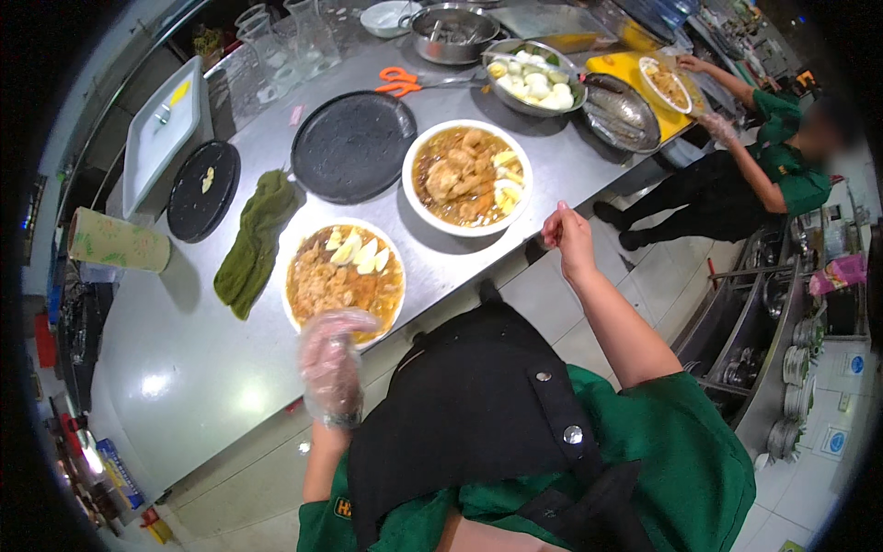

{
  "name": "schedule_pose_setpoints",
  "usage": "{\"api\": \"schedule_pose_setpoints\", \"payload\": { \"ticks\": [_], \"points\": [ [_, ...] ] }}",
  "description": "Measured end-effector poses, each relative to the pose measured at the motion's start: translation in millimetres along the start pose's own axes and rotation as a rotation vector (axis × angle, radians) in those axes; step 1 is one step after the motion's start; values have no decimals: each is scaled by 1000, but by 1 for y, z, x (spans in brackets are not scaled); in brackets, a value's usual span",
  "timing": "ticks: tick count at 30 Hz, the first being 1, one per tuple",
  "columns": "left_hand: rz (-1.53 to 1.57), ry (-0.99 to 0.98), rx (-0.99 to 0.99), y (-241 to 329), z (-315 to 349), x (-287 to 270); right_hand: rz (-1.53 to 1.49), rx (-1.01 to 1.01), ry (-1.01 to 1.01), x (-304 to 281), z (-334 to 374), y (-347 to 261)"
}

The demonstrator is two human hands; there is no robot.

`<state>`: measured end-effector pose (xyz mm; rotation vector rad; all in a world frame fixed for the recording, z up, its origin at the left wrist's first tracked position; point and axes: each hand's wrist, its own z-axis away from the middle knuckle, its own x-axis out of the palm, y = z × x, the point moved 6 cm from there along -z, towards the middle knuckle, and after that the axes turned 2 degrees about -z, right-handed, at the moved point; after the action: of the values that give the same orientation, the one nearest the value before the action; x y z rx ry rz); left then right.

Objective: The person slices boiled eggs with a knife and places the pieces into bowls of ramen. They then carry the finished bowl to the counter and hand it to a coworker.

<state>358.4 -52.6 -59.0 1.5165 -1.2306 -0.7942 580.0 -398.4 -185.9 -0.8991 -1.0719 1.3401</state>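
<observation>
**Steel bench, two filled bowls, hands raised**

Steel is the surface we work at: a long bench carrying two white bowls of brown curry topped with egg slices. We take the nearer bowl as our landmark. Our left hand, wrapped in a clear plastic glove, hovers just at this bowl's near rim, fingers loosely curled and holding nothing we can make out. Our right hand is bare and raised off the bench edge, well to the right of the nearer bowl, with fingertips pinched together; whether anything sits between them we cannot tell.

Beyond and to the right of the nearer bowl stands the second bowl, close but not touching. Just left of the nearer bowl lies a crumpled green cloth. Behind the nearer bowl rests a round black plate, and farther left a smaller black lid beside a white tray. Far beyond, orange scissors lie near a metal bowl of peeled eggs.

At the far right end of the bench another person in green holds a plate of food.
</observation>
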Motion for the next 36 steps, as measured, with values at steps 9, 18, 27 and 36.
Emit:
{"api": "schedule_pose_setpoints", "payload": {
  "ticks": [9, 18, 27, 36],
  "points": [
    [304, 396, -555, -140, 3, 111, 96, 22, -193, 15, -124, -14],
    [226, 932, -114, -184, -22, 138, -89, 104, -559, 58, -164, -4],
    [-632, 761, 33, -139, -47, 155, -347, 325, -701, 76, -126, -11],
    [-898, 644, -72, -89, -24, 188, -175, -13, -741, 52, -128, -25]
  ]
}}
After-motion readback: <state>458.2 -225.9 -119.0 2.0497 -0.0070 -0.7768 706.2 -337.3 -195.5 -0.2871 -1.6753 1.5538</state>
